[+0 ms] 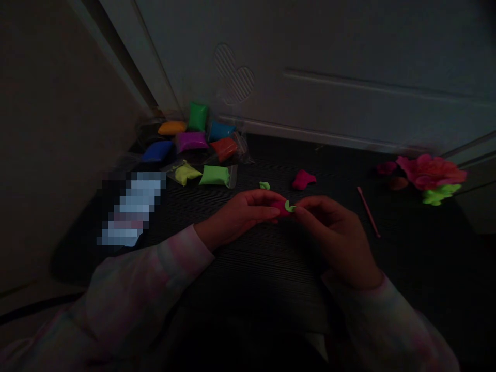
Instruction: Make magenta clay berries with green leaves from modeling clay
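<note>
My left hand (pixel 251 211) pinches a small red-pink clay piece (pixel 282 208) between thumb and fingers, above the dark table (pixel 248 274). Light green clay leaves (pixel 289 206) stick out at the right end of that piece. My right hand (pixel 329 227) has its thumb and fingertips closed at the tip of these leaves. Just beyond the left fingers lies a small light green clay lump (pixel 264 185). A larger red-pink clay lump (pixel 304 180) rests on the table behind both hands.
Several bags of coloured clay, one purple (pixel 192 141), one light green (pixel 215 175), lie at the back left. A blurred-out bright flat object (pixel 134 206) is left. At right lie a pink modelling tool (pixel 368 212) and a pink clay flower (pixel 432 171). A pale panel (pixel 329 103) stands behind.
</note>
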Available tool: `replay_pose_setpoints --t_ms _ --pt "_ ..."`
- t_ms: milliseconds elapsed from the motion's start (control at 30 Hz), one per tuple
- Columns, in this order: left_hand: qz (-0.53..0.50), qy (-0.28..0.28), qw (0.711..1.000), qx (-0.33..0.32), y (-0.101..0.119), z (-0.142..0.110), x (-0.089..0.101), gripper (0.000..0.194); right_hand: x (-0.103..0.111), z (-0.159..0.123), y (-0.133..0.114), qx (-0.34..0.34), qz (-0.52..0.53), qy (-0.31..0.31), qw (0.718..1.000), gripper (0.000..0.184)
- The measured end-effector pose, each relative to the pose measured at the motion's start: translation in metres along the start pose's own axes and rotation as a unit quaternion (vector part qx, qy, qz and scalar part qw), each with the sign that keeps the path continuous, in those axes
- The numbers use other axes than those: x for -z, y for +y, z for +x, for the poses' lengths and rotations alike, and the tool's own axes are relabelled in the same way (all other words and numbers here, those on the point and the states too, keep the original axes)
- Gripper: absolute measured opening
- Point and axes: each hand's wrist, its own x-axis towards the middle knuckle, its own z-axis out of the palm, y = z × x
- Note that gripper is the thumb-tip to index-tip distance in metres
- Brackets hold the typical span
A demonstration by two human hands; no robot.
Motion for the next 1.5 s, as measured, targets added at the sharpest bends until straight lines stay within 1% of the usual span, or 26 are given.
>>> replay_pose_setpoints --t_ms 100,300,600,700,800,867,933,1000,1033,1067,1100,1133,1167,1200,1233,1300,1433,1500 --pt "0.004 -0.003 1.000 -0.001 0.000 0.000 0.000 0.020 0.000 -0.001 0.000 0.003 0.019 -0.004 1.000 0.006" --pt "0.022 0.002 1.000 -0.003 -0.001 0.001 -0.001 0.020 -0.003 0.000 -0.002 -0.008 0.030 -0.010 0.999 0.014" --pt "0.034 0.012 0.999 -0.003 -0.001 0.001 -0.002 0.021 -0.005 0.000 -0.001 0.001 0.008 -0.014 1.000 0.011" --pt "0.026 0.007 1.000 -0.001 -0.002 0.001 -0.001 0.021 -0.006 -0.001 0.000 0.000 0.005 -0.016 1.000 0.011" --pt "0.001 0.009 1.000 0.001 -0.001 0.002 0.000 0.020 -0.009 -0.002 0.003 0.013 0.007 -0.003 1.000 0.014" --pt "-0.011 0.025 1.000 -0.001 0.001 0.002 0.001 0.020 -0.007 -0.001 0.005 0.032 -0.015 0.015 0.999 0.017" --pt "-0.021 0.044 0.999 -0.009 0.002 0.003 0.003 0.021 0.001 0.003 0.008 0.062 -0.066 0.053 0.994 0.018" --pt "-0.032 0.056 0.998 -0.015 0.003 0.003 0.004 0.021 0.018 0.010 0.013 0.086 -0.146 0.128 0.977 0.020" --pt "-0.038 0.059 0.997 -0.017 0.004 0.003 0.005 0.022 0.030 0.013 0.016 0.089 -0.194 0.182 0.960 0.022" --pt "-0.043 0.063 0.997 -0.017 0.005 0.003 0.005 0.022 0.042 0.017 0.020 0.074 -0.245 0.243 0.936 0.026" --pt "-0.047 0.066 0.997 -0.016 0.005 0.003 0.005 0.023 0.056 0.020 0.025 0.028 -0.307 0.286 0.907 0.031" --pt "-0.049 0.068 0.996 -0.015 0.006 0.003 0.005 0.022 0.068 0.022 0.030 0.001 -0.331 0.300 0.894 0.036" --pt "-0.050 0.069 0.996 -0.012 0.006 0.003 0.005 0.022 0.079 0.024 0.035 -0.019 -0.347 0.303 0.888 0.037" --pt "-0.050 0.069 0.996 -0.010 0.007 0.003 0.005 0.021 0.088 0.025 0.039 -0.041 -0.363 0.294 0.883 0.037" --pt "-0.048 0.069 0.996 -0.007 0.007 0.002 0.005 0.020 0.095 0.026 0.043 -0.064 -0.376 0.271 0.884 0.035" --pt "-0.043 0.076 0.996 -0.002 0.008 0.002 0.004 0.019 0.099 0.026 0.050 -0.100 -0.396 0.222 0.885 0.029" --pt "-0.036 0.107 0.994 -0.001 0.010 0.002 0.004 0.019 0.090 0.028 0.051 -0.144 -0.424 0.180 0.876 0.024" --pt "-0.036 0.109 0.993 -0.003 0.011 0.002 0.004 0.018 0.085 0.030 0.050 -0.158 -0.430 0.169 0.873 0.026"
